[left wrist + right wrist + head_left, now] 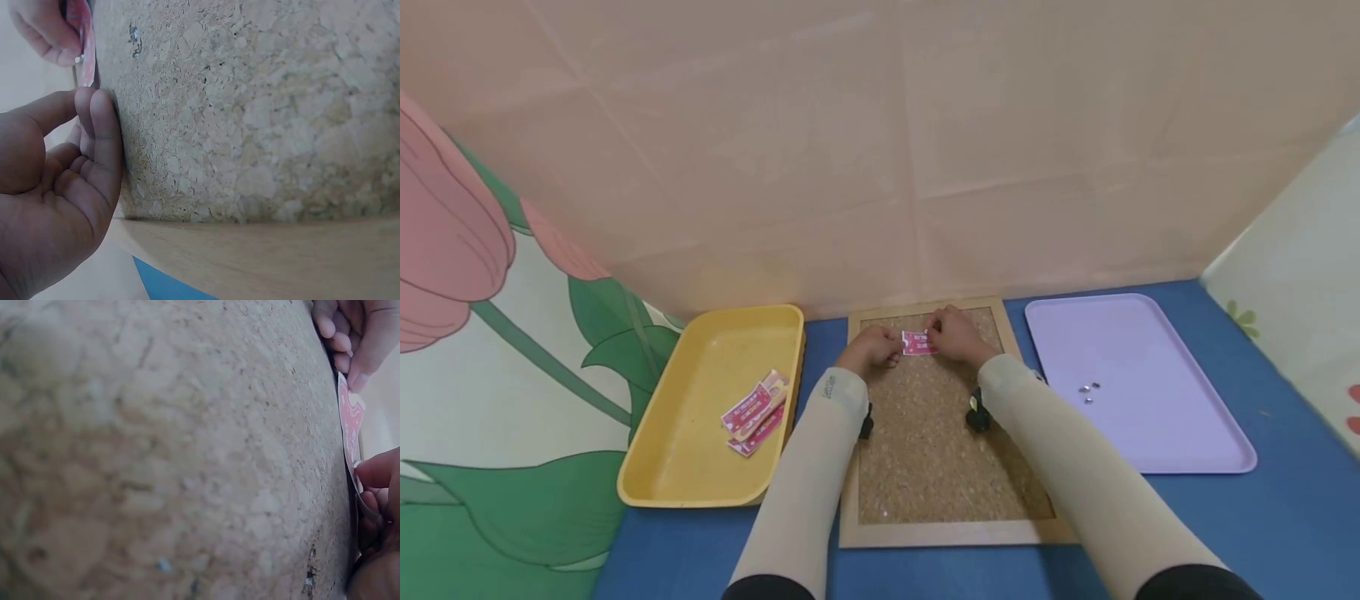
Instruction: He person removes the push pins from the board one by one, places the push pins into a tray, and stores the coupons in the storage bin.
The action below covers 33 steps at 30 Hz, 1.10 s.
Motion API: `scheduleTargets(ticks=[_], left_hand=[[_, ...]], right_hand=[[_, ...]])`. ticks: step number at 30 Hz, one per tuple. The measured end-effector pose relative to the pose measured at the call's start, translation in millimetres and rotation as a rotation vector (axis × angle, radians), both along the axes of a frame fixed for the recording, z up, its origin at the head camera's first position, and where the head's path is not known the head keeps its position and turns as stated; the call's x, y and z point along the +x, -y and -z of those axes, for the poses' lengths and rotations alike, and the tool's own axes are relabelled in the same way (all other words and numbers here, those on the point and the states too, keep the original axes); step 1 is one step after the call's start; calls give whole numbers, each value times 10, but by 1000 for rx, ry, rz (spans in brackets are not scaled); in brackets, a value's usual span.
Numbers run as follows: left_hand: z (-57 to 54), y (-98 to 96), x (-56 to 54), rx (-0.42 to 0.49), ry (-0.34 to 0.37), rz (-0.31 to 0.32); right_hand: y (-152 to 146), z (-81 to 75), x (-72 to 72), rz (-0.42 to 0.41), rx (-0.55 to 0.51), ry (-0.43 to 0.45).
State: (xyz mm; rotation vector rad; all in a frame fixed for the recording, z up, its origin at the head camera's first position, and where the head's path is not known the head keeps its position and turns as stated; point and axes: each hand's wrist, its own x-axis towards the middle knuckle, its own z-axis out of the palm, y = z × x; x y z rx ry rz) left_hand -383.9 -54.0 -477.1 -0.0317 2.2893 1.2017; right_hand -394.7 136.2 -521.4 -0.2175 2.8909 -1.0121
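A small pink-and-white printed paper card (916, 343) lies near the top of a wood-framed cork board (917, 467). My left hand (874, 348) pinches the card's left end between thumb and fingertips, close to the cork. At the other end, my right hand (957, 335) holds the card, which bends up between its thumb and fingers in the right wrist view. A tiny pale, shiny bit (79, 59) shows at the right fingertips in the left wrist view; whether it is a tack I cannot tell. The card's right end is partly hidden by the fingers.
To the left, a yellow tray (700, 358) holds several similar pink cards (758, 412). A lilac tray (1150, 417) at the right has a few small silvery pieces (1088, 389) in it. Blue cloth (925, 575) covers the table, with a beige sheet behind.
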Motion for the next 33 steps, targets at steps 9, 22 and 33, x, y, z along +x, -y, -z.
scheduleTargets(ticks=[9, 22, 33], left_hand=[[-6, 9, -18, -2, 6, 4], [7, -2, 26, -7, -25, 29], [52, -27, -30, 25, -30, 21]], right_hand=[[10, -9, 13, -18, -3, -29], [-2, -52, 55, -27, 10, -10], [-219, -12, -34, -65, -201, 153]])
